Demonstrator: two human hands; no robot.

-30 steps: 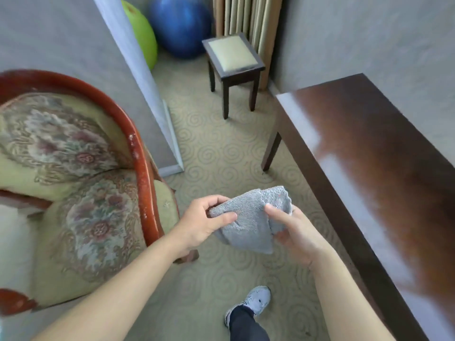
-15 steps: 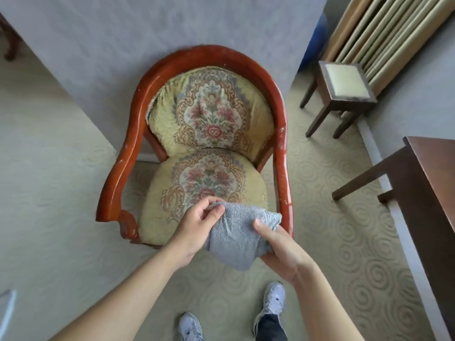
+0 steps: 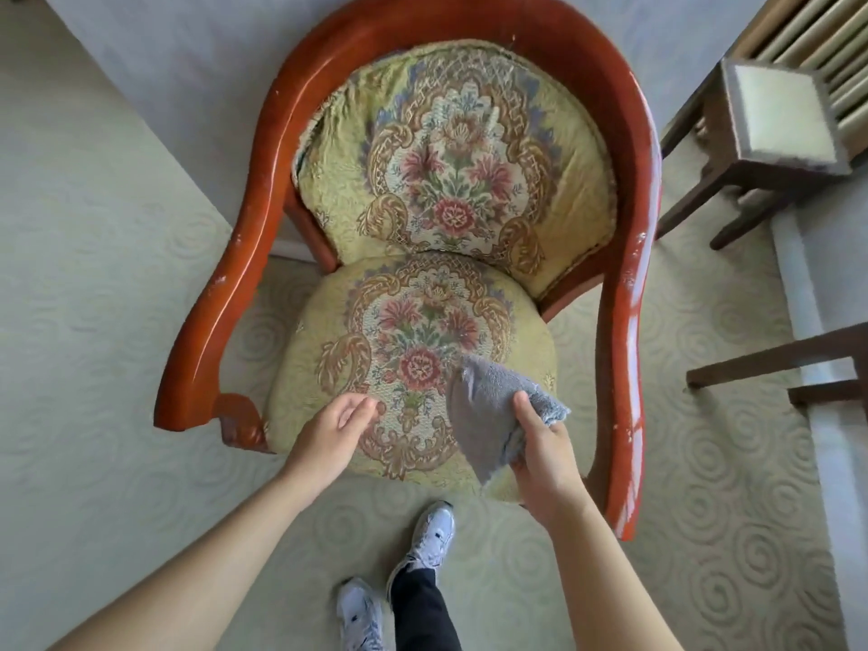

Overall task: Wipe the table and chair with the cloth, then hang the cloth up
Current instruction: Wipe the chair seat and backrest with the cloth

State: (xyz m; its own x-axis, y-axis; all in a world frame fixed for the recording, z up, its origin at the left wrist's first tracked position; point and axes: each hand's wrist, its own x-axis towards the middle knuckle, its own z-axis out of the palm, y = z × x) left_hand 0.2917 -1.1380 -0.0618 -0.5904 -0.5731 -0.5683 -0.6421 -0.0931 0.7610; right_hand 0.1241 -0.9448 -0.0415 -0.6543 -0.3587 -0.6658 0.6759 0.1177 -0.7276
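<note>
Pale carpet patterned with swirls covers the floor of a room where a person stands over an armchair, its curved frame red-brown wood and chipped in places along both arms. Floral upholstery in yellow, pink and blue covers the chair's back and its round seat.

At the front right edge of the seat, the right hand has its grip closed on a grey cloth, thumb pressed over the top and fingers bunched beneath. The cloth spreads upward and leftward from the hand over the seat; whether it rests on the fabric or hangs just above it cannot be told.

Near the front middle of the seat, the left hand hangs with its grip loose and empty, fingers curled, apart from the cloth. Whether the fingertips touch the fabric cannot be told.

Both bare forearms reach in from the bottom of the view. Below them, on the carpet just in front of the seat, stand two white trainers and a dark trouser leg.

To the right of the chair, near a ribbed wall fixture in the top corner, stands a small dark wooden stool with a pale square top. Further down the right edge, dark wooden table legs jut into view.
</note>
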